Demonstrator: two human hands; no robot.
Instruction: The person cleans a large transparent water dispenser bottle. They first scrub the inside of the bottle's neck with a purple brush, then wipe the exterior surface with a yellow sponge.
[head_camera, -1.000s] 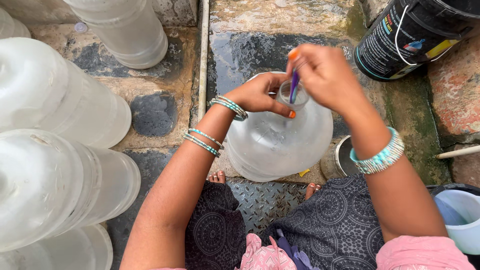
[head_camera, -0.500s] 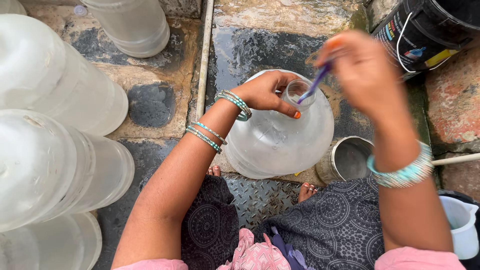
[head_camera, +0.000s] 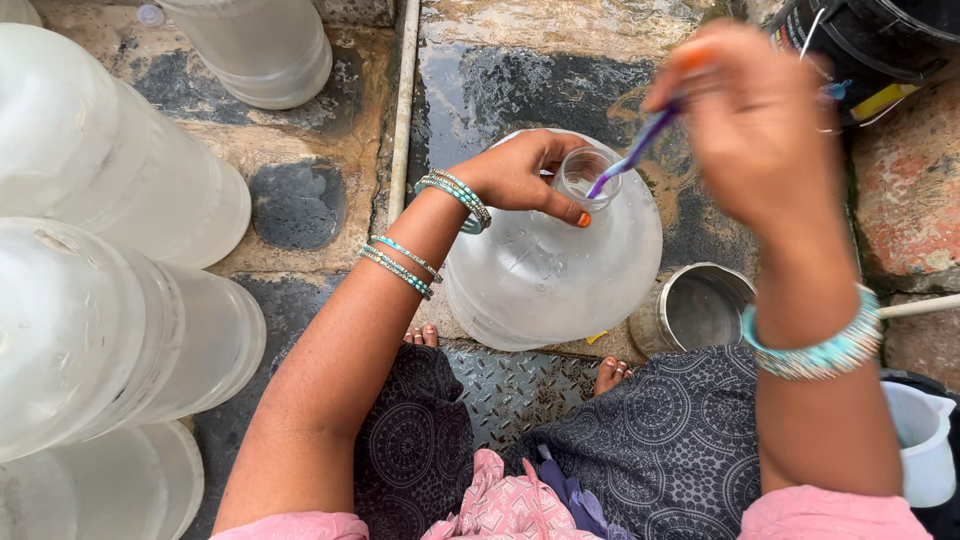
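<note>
Head view looks straight down on a big clear water jug (head_camera: 550, 270) standing upright on the wet stone floor (head_camera: 530, 80), its long axis vertical and its open neck (head_camera: 585, 175) pointing up at the camera, just in front of the person's toes. The left hand (head_camera: 520, 175) lies on the jug's shoulder, fingers (head_camera: 560, 208) curled round the neck and holding it steady. The right hand (head_camera: 755, 125) is raised above and to the right of the neck, blurred, fingers closed on the upper end of a thin purple brush (head_camera: 640, 150). That brush is tilted, its handle running from the hand at upper right down to lower left, with the lower tip at the rim of the neck; whether it touches the rim cannot be told.

Compared with half a second ago, the right hand has risen nearer the camera and looks larger, while the brush keeps much the same slant. The left hand has kept its hold on the neck.

A steel pot (head_camera: 695, 305) stands just beside the jug on the right, a black bucket (head_camera: 880, 40) at the top right, and more clear jugs (head_camera: 110, 300) are stacked on the left.
</note>
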